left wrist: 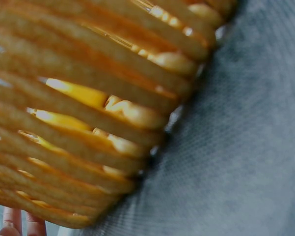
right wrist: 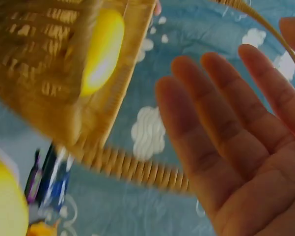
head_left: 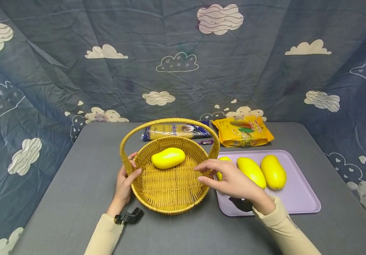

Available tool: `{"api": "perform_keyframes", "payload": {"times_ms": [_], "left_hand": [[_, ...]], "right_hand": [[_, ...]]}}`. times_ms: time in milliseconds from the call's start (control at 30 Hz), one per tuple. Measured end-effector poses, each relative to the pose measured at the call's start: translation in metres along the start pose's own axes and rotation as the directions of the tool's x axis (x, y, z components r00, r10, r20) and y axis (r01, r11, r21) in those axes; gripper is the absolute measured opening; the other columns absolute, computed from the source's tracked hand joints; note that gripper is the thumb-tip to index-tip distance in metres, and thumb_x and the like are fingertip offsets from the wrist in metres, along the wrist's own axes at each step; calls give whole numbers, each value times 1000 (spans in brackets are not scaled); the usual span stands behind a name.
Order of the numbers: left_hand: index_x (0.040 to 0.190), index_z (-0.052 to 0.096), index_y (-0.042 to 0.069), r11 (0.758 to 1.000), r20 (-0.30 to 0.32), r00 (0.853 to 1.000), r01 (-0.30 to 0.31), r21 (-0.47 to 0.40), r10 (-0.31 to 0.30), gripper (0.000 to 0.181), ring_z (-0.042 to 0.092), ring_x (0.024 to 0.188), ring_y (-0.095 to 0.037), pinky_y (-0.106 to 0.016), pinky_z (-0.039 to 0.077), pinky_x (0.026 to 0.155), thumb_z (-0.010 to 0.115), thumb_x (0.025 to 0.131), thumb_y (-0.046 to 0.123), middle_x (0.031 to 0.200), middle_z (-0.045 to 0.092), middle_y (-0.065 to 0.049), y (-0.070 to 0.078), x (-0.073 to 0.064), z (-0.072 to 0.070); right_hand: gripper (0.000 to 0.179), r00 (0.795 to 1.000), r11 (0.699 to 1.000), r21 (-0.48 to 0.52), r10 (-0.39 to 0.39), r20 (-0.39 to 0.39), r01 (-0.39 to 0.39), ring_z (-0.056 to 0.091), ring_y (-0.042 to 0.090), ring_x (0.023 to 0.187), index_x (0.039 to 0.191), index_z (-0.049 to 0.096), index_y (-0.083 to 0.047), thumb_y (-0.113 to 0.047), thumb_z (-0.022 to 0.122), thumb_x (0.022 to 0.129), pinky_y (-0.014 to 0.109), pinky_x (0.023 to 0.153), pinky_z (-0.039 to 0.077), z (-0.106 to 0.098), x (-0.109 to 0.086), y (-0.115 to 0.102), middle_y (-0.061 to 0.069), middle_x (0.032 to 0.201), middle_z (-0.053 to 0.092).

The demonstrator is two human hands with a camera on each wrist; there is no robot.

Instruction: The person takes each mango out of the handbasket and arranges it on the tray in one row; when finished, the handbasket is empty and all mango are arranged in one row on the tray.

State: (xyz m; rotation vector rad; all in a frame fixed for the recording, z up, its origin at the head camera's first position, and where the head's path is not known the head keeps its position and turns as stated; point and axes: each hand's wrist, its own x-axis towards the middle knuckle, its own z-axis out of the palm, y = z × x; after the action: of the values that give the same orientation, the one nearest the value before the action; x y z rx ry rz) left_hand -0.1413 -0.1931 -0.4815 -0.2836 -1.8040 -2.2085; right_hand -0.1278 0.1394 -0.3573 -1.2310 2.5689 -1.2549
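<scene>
A yellow wicker basket point(head_left: 170, 193) with a tall arched handle point(head_left: 170, 121) stands on the table, one yellow mango point(head_left: 168, 158) lying toward its far side. At the basket's left edge, my left hand point(head_left: 125, 182) grips the rim by the handle's foot, thumb over the rim and fingers outside. My right hand point(head_left: 229, 177) hovers at the basket's right rim, its fingers extended and holding nothing. In the right wrist view its palm point(right wrist: 265, 182) shows bare, with the mango point(right wrist: 104, 51) beyond. Slats of the basket point(left wrist: 78, 147) fill most of the left wrist view.
Right of the basket, a lilac tray point(head_left: 297, 202) bears three mangoes point(head_left: 273, 172), one partly hidden behind my right hand. Behind stand a yellow snack bag point(head_left: 243, 131) and a long blue-ended clear packet point(head_left: 173, 131). A small purple-wrapped piece point(head_left: 206, 142) lies near them.
</scene>
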Motion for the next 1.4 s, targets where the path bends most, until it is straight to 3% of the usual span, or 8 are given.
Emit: {"api": "perform_keyframes", "payload": {"times_ms": [267,400,633,767,967,1167,1400], "left_hand": [[98,38,-11,1000,2,1000,2,2,-2,23,34,130,-25,-28,30,104,57,87,-5,142,39,-16,1,0,1],[99,38,-12,1000,-3,1000,5,12,-5,23,35,130,-25,-28,29,104,57,87,-6,142,39,-15,2,-1,1],[99,36,-14,1000,-3,1000,0,18,0,25,34,131,-25,-28,29,105,57,87,-6,142,40,-15,1,-1,-1],[98,35,-15,1000,0,1000,-5,17,5,26,34,131,-25,-29,28,105,56,87,-6,142,40,-15,0,-1,0],[98,35,-15,1000,-1,1000,-4,19,4,25,34,131,-25,-28,27,106,56,86,-6,142,40,-15,1,-1,1],[98,36,-14,1000,0,1000,1,16,-1,25,34,131,-25,-28,28,105,57,86,-6,142,40,-15,0,-1,1],[98,37,-13,1000,-3,1000,1,20,0,23,34,131,-25,-28,28,105,56,86,-7,142,40,-15,0,-1,1]], "right_hand": [[33,992,999,-42,-20,127,25,53,8,112,121,62,-15,-33,61,93,32,96,42,17,35,-5,-7,117,62],[36,985,997,-70,-3,174,15,53,11,114,121,62,-12,-33,62,92,31,99,39,24,54,-2,-3,119,61],[38,951,975,-167,183,248,-144,50,20,119,124,61,-11,-33,60,92,35,99,37,36,85,7,5,127,57],[38,931,954,-207,264,253,-214,47,24,121,124,61,-10,-29,62,91,38,101,35,43,98,14,8,129,55],[40,911,921,-296,330,248,-253,42,27,126,125,60,-13,-29,66,89,41,104,31,51,114,20,7,136,51],[42,902,894,-350,370,224,-280,44,30,124,128,60,-16,-25,68,87,47,101,35,54,126,28,3,137,51],[46,901,892,-347,377,215,-291,49,30,119,127,61,-15,-13,71,82,44,92,42,58,134,41,3,131,56]]}}
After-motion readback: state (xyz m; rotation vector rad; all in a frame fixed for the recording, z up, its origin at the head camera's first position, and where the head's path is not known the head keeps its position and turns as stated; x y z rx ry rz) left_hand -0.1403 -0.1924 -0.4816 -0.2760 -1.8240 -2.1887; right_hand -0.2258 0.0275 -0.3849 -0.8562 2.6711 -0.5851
